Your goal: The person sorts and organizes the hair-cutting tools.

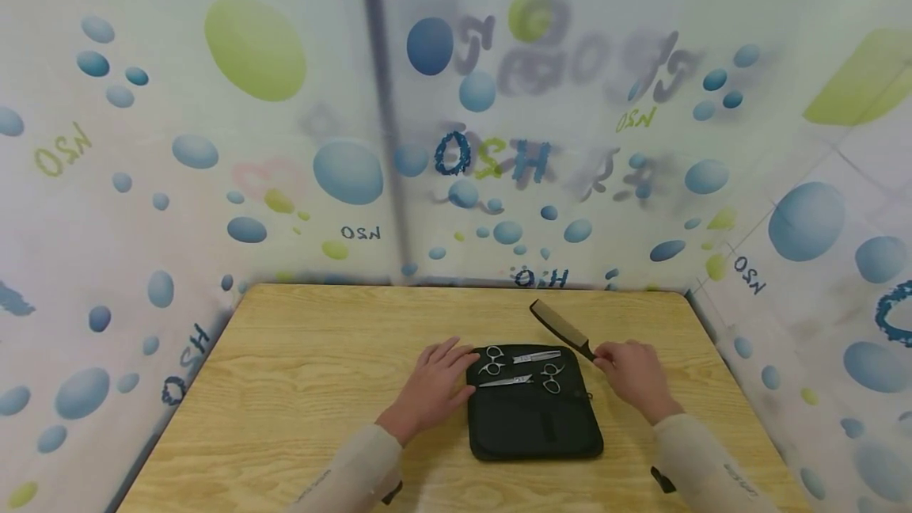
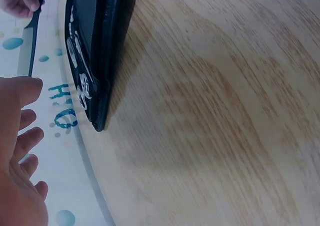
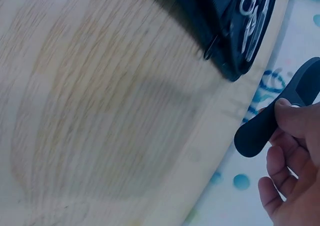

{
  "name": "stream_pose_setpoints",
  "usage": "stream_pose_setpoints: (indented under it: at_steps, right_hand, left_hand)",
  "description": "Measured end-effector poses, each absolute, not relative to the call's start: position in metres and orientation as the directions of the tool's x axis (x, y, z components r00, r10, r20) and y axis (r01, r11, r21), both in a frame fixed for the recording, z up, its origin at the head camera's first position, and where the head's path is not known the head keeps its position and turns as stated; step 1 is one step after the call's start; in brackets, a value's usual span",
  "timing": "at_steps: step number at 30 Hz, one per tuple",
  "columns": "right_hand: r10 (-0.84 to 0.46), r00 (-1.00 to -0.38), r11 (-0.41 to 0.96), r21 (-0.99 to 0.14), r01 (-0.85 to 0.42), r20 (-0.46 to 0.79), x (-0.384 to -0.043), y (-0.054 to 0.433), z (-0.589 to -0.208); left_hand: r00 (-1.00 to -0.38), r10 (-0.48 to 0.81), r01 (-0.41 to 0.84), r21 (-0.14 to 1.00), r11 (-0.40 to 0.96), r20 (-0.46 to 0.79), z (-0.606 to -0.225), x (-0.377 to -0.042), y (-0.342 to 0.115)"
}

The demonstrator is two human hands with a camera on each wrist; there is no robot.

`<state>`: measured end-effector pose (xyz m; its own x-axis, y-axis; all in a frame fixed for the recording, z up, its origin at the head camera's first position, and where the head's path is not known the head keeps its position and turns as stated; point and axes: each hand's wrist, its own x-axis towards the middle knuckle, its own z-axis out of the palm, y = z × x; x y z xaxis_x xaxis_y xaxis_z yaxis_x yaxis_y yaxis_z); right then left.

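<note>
My right hand [image 1: 634,374] pinches the handle of a dark comb [image 1: 563,328] between thumb and fingers, and the comb's toothed end points up and to the left over the back of the table. In the right wrist view the thumb lies on the black handle [image 3: 255,136]. An opened black zip case [image 1: 534,430] lies on the table between the hands. Two pairs of silver scissors, one upper pair [image 1: 537,356] and one lower pair [image 1: 506,381], lie in its far half. My left hand [image 1: 435,386] is at the case's left edge, fingers extended and spread, holding nothing.
The wooden table [image 1: 321,386] stands against a patterned curtain [image 1: 442,117] with blue and green spots at the back and sides. A small zip pull [image 3: 210,49] hangs from the case's right edge.
</note>
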<state>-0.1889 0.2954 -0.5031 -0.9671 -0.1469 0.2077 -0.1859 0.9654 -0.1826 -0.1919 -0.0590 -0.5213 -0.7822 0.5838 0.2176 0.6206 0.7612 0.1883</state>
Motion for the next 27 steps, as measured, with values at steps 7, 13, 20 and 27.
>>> stream_pose_setpoints:
  at_steps: [7, 13, 20, 27]
  right_hand:
    - [-0.161, -0.978, 0.959, -0.216, -0.186, 0.13, -0.188, 0.273, -0.495]
    - [-0.216, -0.969, 0.94, -0.242, -0.239, 0.117, -0.187, 0.256, -0.495]
    - [-0.278, -0.95, 0.917, -0.255, -0.307, 0.144, -0.185, 0.242, -0.501]
    - [-0.36, -0.923, 0.881, -0.277, -0.384, 0.136, -0.182, 0.229, -0.503]
  left_hand:
    - [-0.765, 0.602, 0.639, 0.148, 0.755, 0.231, -0.513, -0.188, -0.05]
    - [-0.733, 0.614, 0.669, 0.153, 0.727, 0.292, -0.508, -0.185, -0.044]
    - [-0.697, 0.631, 0.7, 0.132, 0.702, 0.34, -0.51, -0.185, -0.038]
    - [-0.67, 0.651, 0.72, 0.099, 0.687, 0.356, -0.509, -0.184, -0.032]
